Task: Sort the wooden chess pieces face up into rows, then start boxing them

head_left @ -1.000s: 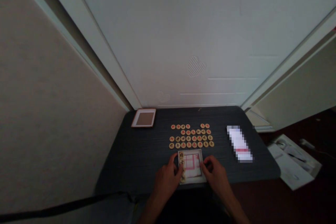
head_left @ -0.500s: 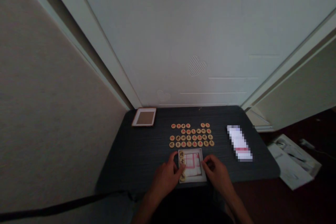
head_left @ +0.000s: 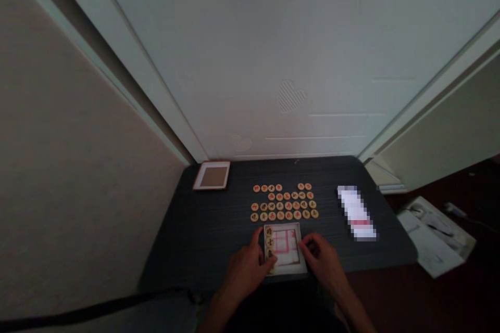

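A shallow white box [head_left: 284, 270] with a red-lined sheet in it lies near the table's front edge. Down its left side runs a column of round Chinese chess pieces [head_left: 269, 231] with black characters. My left hand [head_left: 246, 268] grips the box's left wall, its index finger along the outside and its thumb over the lowest part of the column, partly hiding it. At the right wall, my right hand [head_left: 322, 257] is closed, thumb and curled fingers pinching the box's edge. Beyond the box, several more chess pieces [head_left: 280, 215], red and black, lie face up in four rough rows.
The dark table [head_left: 187, 239] stands against a white door [head_left: 242, 62]. A box lid [head_left: 197, 179] with a brown centre lies at the back left. A blurred-out phone-like rectangle [head_left: 353, 210] is on the right. Below right, an opened white box [head_left: 437, 239] rests on the floor.
My left thumb has slid down the column, uncovering a third piece in the box. My right hand stays at the right wall. The whole view has shifted slightly.
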{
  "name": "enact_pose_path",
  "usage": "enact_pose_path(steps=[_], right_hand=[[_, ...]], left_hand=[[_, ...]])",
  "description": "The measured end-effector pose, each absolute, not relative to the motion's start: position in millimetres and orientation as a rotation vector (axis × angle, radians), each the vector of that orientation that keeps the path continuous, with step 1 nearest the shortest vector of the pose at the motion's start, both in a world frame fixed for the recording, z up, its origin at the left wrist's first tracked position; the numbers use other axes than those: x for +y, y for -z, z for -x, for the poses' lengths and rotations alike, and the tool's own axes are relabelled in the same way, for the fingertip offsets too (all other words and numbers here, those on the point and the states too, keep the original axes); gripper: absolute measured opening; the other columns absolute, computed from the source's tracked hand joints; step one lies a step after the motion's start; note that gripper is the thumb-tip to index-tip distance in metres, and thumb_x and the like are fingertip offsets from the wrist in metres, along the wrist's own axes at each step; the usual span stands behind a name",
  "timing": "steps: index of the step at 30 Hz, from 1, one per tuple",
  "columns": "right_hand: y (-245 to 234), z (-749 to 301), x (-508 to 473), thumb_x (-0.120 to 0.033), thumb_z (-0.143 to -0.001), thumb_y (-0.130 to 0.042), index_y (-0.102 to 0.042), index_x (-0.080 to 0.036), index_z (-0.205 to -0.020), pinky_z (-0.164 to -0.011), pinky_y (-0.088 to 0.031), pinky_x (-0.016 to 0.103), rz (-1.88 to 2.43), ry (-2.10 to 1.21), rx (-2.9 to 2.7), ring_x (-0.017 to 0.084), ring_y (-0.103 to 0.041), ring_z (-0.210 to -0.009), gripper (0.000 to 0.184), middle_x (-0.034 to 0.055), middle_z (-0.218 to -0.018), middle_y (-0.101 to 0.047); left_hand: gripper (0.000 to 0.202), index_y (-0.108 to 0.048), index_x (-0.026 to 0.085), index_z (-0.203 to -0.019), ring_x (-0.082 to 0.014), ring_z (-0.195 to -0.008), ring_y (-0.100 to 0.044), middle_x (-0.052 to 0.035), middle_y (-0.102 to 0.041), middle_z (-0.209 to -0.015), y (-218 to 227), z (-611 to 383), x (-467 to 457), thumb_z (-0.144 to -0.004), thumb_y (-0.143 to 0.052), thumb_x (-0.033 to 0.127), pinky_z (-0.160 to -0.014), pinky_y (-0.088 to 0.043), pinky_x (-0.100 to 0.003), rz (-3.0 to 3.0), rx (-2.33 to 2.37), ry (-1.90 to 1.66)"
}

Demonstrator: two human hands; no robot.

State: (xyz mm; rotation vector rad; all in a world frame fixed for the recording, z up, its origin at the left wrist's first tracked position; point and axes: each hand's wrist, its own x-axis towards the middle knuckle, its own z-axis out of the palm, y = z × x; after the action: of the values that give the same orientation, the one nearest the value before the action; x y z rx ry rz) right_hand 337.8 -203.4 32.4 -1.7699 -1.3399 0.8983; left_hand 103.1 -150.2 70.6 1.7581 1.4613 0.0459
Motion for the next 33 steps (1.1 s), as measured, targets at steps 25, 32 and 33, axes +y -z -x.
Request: enact_pose_path(steps=[25,32,33], right_hand=[[-36,-374,-176,-0.06,-0.09,-0.057,-0.069,-0.019,-0.092,-0.07,-0.053,0.03,1.831,-0.78,-1.067,0.023,-0.068,-0.079,0.043,0.0076,-0.084,-0.073],[-28,-375,-173,-0.058,-0.092,-0.055,-0.068,-0.019,-0.092,-0.071,-0.053,0.03,1.866,-0.671,-1.033,0.023,-0.068,-0.079,0.041,0.0078,-0.084,-0.073],[-28,-375,-173,-0.057,-0.092,-0.055,-0.069,-0.019,-0.092,-0.071,-0.053,0.03,1.866,-0.673,-1.041,0.023,-0.069,-0.079,0.041,0.0078,-0.084,-0.074]], left_hand=[[0.025,-0.067,0.022,-0.106,-0.0191,-0.092,-0.065,-0.0049,-0.072,-0.103,-83,-108,-20,-0.095,-0.052,0.039,-0.084,-0.052,-0.032,-1.892,1.417,-0.689],[0.016,-0.073,0.026,-0.103,-0.0232,-0.107,-0.057,-0.0023,-0.073,-0.109,-83,-133,28,-0.091,-0.064,0.032,-0.094,-0.043,-0.037,-2.297,1.212,-0.499],[0.017,-0.073,0.026,-0.104,-0.0237,-0.108,-0.056,-0.0021,-0.073,-0.11,-81,-134,31,-0.09,-0.066,0.033,-0.094,-0.043,-0.037,-2.312,1.222,-0.48]])
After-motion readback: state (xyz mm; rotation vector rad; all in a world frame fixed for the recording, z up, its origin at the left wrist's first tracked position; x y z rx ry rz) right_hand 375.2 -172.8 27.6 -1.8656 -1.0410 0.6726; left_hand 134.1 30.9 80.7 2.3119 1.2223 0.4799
